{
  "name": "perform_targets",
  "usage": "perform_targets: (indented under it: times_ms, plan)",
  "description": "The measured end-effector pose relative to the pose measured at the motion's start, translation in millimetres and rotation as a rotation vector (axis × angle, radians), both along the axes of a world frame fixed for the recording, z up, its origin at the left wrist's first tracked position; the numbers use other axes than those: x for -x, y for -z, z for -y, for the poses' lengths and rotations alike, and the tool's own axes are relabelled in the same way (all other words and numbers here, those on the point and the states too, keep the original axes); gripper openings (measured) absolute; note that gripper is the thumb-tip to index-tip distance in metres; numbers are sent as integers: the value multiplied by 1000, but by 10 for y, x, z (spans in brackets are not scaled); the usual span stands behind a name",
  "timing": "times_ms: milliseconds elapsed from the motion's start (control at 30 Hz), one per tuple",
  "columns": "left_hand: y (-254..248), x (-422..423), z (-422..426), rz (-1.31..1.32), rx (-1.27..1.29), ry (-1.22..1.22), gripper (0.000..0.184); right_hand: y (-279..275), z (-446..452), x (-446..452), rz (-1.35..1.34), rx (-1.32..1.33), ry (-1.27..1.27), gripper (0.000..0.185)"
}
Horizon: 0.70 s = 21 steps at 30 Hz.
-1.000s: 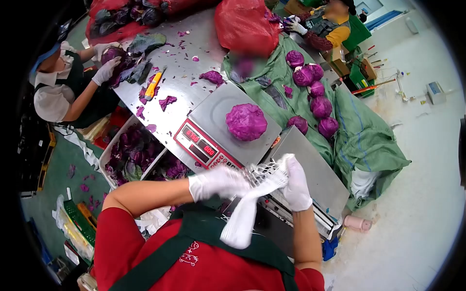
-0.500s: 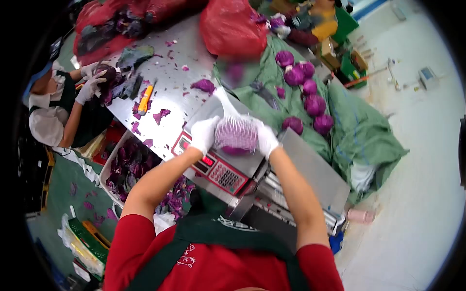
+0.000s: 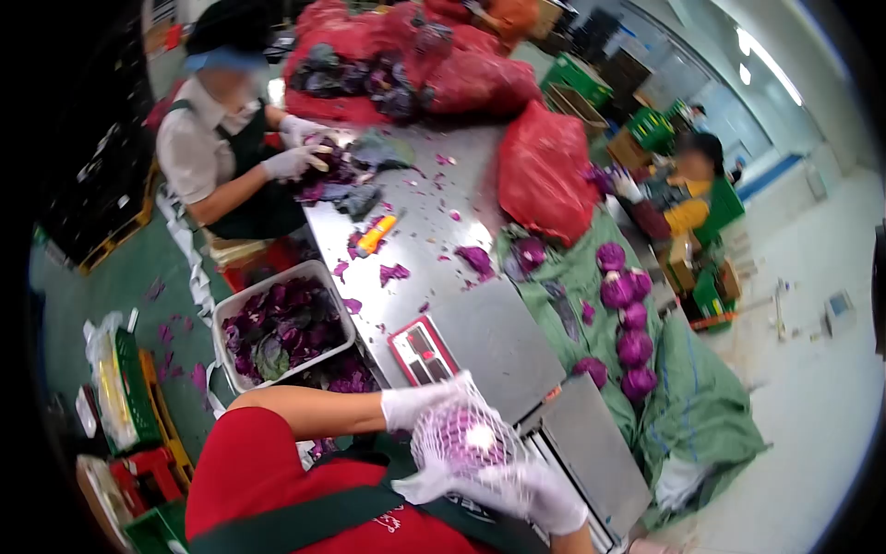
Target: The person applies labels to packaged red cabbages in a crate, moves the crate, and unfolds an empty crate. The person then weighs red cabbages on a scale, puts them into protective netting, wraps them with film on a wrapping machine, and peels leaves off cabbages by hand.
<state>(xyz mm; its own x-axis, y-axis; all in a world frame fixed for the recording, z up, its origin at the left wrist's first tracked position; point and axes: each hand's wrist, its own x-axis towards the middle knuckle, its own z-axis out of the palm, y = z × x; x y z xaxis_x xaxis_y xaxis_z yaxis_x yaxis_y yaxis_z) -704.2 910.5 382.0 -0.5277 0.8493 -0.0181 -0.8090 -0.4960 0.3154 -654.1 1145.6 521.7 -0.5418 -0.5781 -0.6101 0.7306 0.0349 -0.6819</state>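
If the net (image 3: 436,447) gapes while left hand (image 3: 415,407) and right hand (image 3: 554,499) grasp the cabbage (image 3: 471,451) inside, it could slip out.

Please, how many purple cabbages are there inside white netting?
1 that I can see: the netted cabbage, between the left hand and the right hand, just nearer than the scale. Others may be hidden.
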Motion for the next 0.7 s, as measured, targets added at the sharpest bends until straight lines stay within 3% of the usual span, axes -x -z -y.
perform_targets:
  times_ms: [33,67,100,133,167,200,267,300,367,400,433,500,533,600,700]
  plan:
    - [47,-67,-42,-83,-91,12,60,57,-75,-55,67,-23,-144,58]
    - [4,-101,-115,-163,-62,-46,54,163,-121,-94,-122,113,-291,70]
    - [-41,-134,-186,-242,-27,-106,48,47,-135,-156,-11,-66,-192,72]
    - [-85,-163,-258,-316,11,-167,42,-94,8,-150,-9,-60,-228,72]
    - [-212,-272,-326,18,-48,-121,38,-252,206,-145,-172,40,46,63]
    - [-289,-292,-397,50,-68,-121,35,-330,306,-163,-326,135,329,54]
    - [-389,-250,-328,40,-125,-81,30,-5,20,-78,-346,135,339,46]
    - [-400,-280,-368,16,-69,-239,29,245,-192,-127,-346,124,357,43]
    - [-489,-388,-384,56,-46,-249,24,580,-351,-226,-304,44,321,53]
    - [-540,-455,-443,16,-11,-243,19,547,-249,-458,-324,-275,485,42]
    - [-608,-564,-463,221,20,-190,18,685,-444,-624,-475,-220,345,62]
    - [-706,-750,-693,165,-16,-275,17,548,-485,-980,-316,165,375,81]
    - [-677,-825,-886,202,-4,-262,16,503,-494,-1129,-216,152,349,95]
    - [-801,-935,-1223,259,-58,-187,15,617,-727,-1324,-224,189,437,86]
    - [-885,-1075,-1691,-62,136,-648,30,580,-1054,-1452,-305,252,525,69]
